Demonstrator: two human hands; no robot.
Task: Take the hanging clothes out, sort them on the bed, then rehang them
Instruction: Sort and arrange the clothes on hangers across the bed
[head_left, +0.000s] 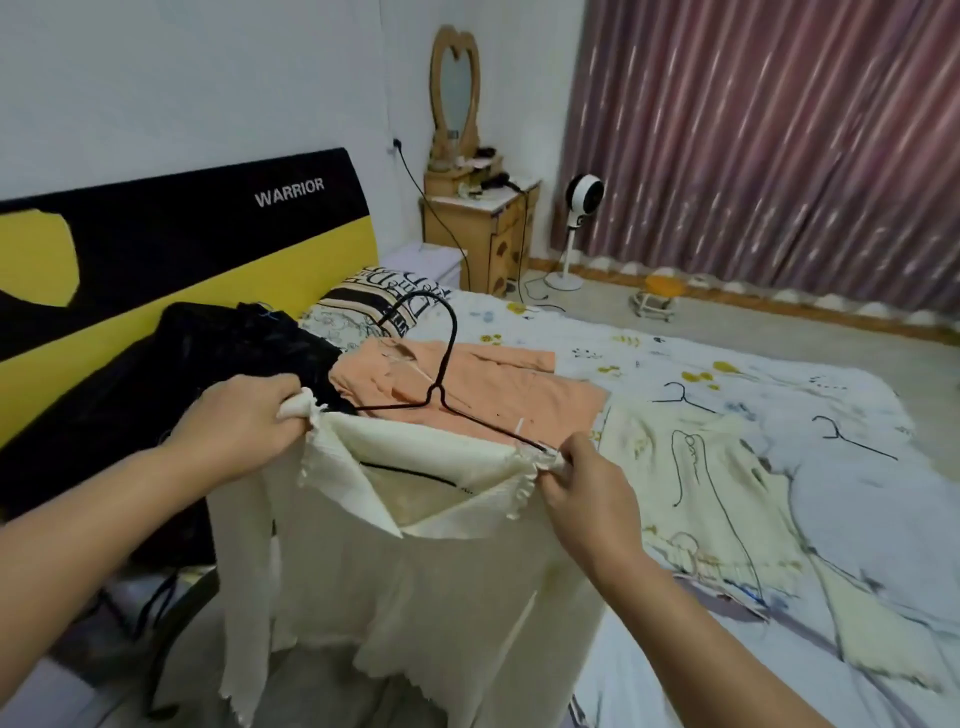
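Rehanging: both hands, left hand (244, 421) and right hand (584, 480), pinch the cream top (415, 571) on its black wire hanger (441, 384); seating the shoulders likely comes next.

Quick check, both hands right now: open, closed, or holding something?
Left hand: closed, gripping one shoulder of the cream top on the black hanger.
Right hand: closed, pinching the other shoulder.

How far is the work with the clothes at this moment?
Done: a peach top, a dark garment and a pale yellow printed garment already lie on the bed. In hand: left hand and right hand grip the shoulders of a cream ribbed top on a black wire hanger. Left: two bare hangers wait; rehanging appears barely started.
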